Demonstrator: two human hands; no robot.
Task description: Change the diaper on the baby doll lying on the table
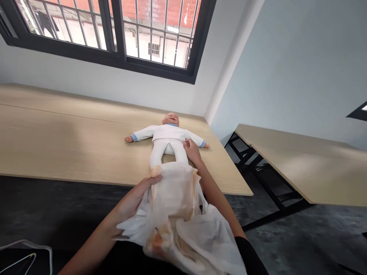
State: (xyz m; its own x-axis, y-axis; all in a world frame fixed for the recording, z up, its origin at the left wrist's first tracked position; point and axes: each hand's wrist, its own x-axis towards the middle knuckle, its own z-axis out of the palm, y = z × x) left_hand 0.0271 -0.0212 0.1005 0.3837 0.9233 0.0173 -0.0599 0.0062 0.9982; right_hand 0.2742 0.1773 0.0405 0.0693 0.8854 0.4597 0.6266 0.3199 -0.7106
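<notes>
A baby doll (169,133) lies face up on the wooden table, its arms spread wide. It wears a white top with blue cuffs and white trousers (156,152). At the doll's hip, my right hand (192,151) has its fingers curled closed against the clothing. My left hand (146,185) grips the left edge of a crumpled white plastic package (174,187) with orange and yellow edges, thumb on top. This package covers the doll's feet and hangs down over my lap, slightly blurred. Its loose, partly see-through folds (206,233) spread toward my right arm.
The light wooden table (71,141) runs along the wall beneath a barred window (160,34). A second table (304,164) on black folding legs stands to the right, across a gap of dark floor. A white-edged object (25,254) shows at bottom left.
</notes>
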